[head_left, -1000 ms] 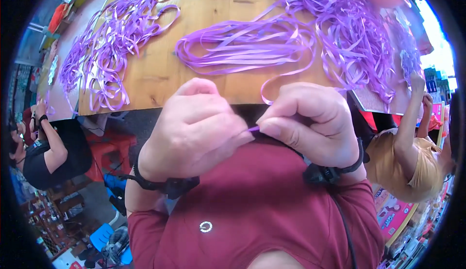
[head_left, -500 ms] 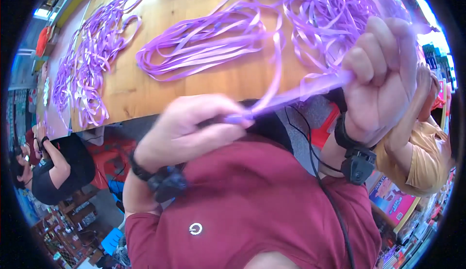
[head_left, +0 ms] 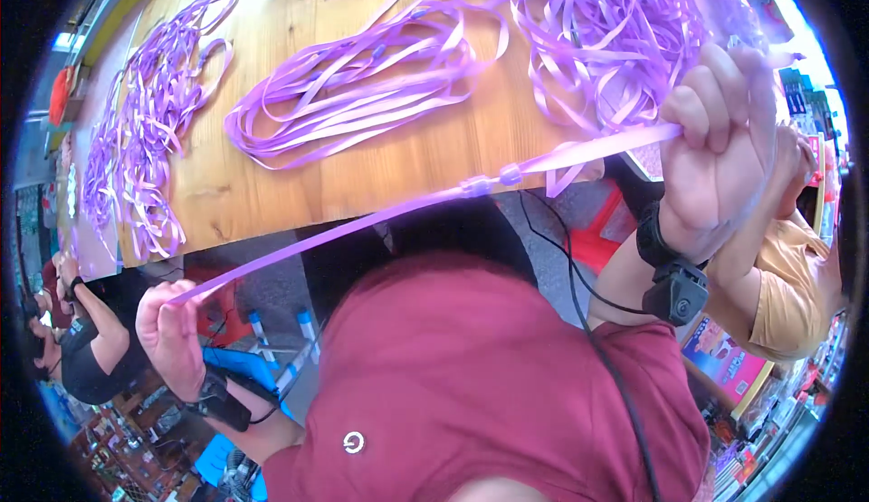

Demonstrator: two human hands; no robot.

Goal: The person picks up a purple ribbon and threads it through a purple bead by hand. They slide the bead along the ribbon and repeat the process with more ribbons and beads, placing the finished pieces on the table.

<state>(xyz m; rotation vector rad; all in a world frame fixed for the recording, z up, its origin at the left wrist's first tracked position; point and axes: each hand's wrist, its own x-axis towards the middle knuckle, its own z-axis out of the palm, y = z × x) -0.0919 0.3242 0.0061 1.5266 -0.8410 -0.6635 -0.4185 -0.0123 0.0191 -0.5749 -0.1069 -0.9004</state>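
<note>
A purple lanyard is stretched taut between my two hands, in front of the table's near edge. My left hand, low at the left, pinches one end. My right hand, raised at the right, has its fingers curled round the other end. Two small purple plastic clips sit on the strap, nearer my right hand. Beyond it, a long looped bundle of purple lanyards lies on the wooden table.
A large tangled heap of purple lanyards covers the table's far right. Another purple pile lies at the left. A black cable runs by my right arm. One person is at the left, another in yellow at the right.
My left hand has swung away to the left and down, drawing the lanyard out straight. My right hand has shifted slightly rightward, still gripping its end.
</note>
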